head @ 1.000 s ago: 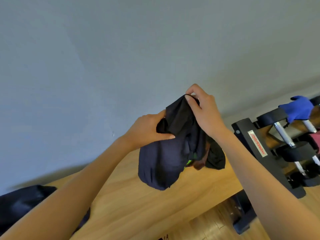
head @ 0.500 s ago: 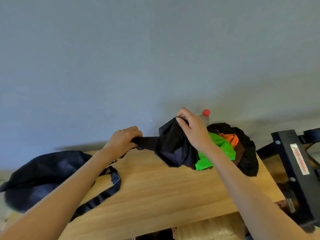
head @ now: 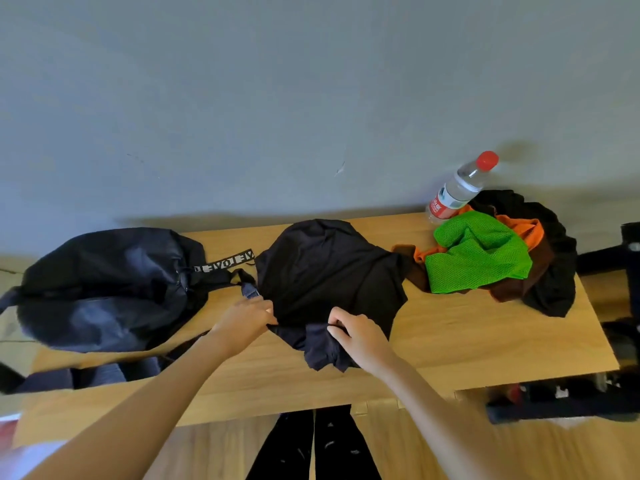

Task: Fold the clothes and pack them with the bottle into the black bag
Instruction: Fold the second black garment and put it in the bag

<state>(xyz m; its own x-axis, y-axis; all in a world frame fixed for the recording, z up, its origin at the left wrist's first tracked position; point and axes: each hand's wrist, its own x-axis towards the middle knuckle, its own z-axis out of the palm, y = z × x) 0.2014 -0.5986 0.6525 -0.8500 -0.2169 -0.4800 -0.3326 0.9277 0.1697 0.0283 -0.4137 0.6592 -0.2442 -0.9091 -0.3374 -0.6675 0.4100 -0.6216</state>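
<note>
Left hand: fingers curled, pinching near-left edge of dark garment.
Right hand: fingers curled, gripping bunched near hem of same garment.
Dark garment: spread on wooden table, centre, between bag and clothes pile.
Black bag: lying on table's left end, lettered strap reaching toward garment.
Clothes pile: right end of table; green mesh piece on top, orange, brown and black cloth beneath.
Bottle: clear plastic, red cap, red label, at far edge by wall, touching pile.
</note>
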